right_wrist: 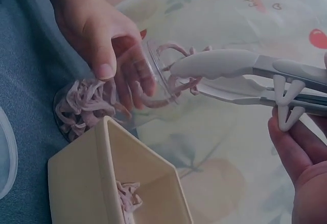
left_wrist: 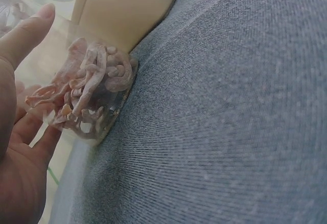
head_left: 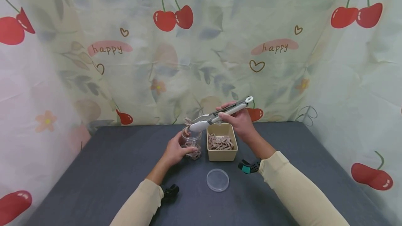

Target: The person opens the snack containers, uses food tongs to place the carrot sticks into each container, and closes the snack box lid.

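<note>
My left hand holds a clear jar standing on the table, thumb on the near side and fingers round the other. Several wrinkled, pinkish-brown dried strips lie in the jar's bottom. In my right hand is a pair of tongs with white scalloped tips and grey handles. Those tips reach the jar's mouth and pinch more strips, some hanging inside the rim and some sticking out above it. Right beside the jar, a beige box contains more of the same strips.
A round clear lid lies flat on the dark grey table, in front of the box. Behind the table hangs a curtain printed with cherries, and it continues along both sides.
</note>
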Demonstrator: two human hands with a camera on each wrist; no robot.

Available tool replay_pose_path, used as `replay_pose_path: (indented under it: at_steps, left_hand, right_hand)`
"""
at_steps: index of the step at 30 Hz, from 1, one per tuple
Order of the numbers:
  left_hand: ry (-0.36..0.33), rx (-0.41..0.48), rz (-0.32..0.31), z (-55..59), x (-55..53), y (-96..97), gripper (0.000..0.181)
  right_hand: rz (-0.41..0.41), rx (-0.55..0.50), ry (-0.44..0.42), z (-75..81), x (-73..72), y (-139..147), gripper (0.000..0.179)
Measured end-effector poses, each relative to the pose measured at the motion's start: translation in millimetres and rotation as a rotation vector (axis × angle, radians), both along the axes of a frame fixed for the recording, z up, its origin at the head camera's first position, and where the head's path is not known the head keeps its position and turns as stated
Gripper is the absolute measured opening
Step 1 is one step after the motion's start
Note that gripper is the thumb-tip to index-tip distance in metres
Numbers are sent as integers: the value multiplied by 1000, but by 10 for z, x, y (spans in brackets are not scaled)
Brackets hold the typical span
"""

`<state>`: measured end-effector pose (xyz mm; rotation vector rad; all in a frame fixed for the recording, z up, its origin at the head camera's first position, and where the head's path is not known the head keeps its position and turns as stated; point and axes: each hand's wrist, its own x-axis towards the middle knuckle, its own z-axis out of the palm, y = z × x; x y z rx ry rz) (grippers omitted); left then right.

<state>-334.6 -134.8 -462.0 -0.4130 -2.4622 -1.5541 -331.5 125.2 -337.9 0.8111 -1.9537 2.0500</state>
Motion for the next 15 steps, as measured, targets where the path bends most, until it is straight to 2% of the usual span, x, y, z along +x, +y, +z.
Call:
replay_pose_path:
  at_steps: [11,15]
  left_hand:
    - [-8,13,-9,-10,-7,-2,65]
    - [-4,0,-8,-14,-8,-1,70]
  right_hand:
    - [15,109,-2,14,-59,-46,28]
    - [9,152,-8,75,4,-76,29]
